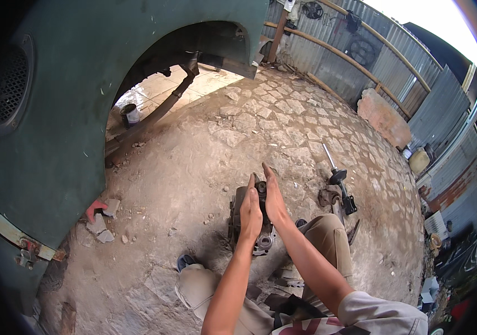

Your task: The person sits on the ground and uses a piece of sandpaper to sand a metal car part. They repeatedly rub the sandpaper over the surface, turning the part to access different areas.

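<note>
A grimy metal vehicle part (265,242), like a cast housing with round holes at its near end, sits on the ground between my knees. My left hand (251,213) and my right hand (275,200) are over it, palms facing each other. Both hands have straight fingers pointing away from me. Between them shows a dark piece with a round top (261,187). I cannot make out whether the palms press on it, and much of the housing is hidden beneath my hands and forearms.
A black shock absorber strut (338,177) with a silver rod lies at right, beside a rusty metal piece (328,196). A green vehicle body (65,123) with an open wheel arch fills the left. Broken stones (99,224) lie under its edge. Corrugated metal fencing (381,61) stands behind.
</note>
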{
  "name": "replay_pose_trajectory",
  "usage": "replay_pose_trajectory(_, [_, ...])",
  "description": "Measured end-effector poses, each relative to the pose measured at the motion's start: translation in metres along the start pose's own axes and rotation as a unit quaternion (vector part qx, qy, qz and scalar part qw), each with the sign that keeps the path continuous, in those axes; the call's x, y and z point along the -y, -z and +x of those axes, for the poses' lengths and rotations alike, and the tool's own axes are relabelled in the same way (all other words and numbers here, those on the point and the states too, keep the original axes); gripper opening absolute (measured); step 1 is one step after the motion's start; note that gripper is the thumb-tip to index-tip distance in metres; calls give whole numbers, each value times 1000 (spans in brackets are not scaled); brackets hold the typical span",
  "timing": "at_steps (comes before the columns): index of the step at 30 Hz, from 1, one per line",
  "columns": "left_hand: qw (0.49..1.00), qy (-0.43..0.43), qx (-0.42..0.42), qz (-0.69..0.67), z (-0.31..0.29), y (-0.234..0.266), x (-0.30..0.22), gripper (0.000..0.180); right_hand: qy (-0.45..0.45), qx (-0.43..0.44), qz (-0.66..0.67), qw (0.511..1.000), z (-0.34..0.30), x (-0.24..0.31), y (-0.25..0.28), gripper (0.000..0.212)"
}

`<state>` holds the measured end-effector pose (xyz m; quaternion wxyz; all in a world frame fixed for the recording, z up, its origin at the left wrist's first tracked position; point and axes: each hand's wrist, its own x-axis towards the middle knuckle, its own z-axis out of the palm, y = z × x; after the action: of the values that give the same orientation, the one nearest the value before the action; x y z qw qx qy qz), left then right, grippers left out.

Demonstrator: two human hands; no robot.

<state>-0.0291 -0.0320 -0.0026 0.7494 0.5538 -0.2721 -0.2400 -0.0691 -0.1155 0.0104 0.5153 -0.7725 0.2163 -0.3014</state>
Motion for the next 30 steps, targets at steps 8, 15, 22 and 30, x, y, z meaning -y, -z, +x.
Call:
replay_pose_trajectory(8, [1000, 5, 5, -15, 0, 9, 6, 88, -18, -4, -39, 999, -16, 2, -7, 79])
replay_pose_trajectory(15, [997, 14, 22, -74, 1, 2, 11, 87, -19, 47, -66, 997, -30, 20, 6, 102])
replay_pose_trajectory(22, [983, -8, 4, -181, 9, 0, 38, 88, -25, 59, -5, 998, -73, 7, 12, 96])
replay_pose_trajectory(30, [985, -12, -25, -173, 4, 2, 29, 83, -38, 67, -10, 997, -111, 19, 19, 58])
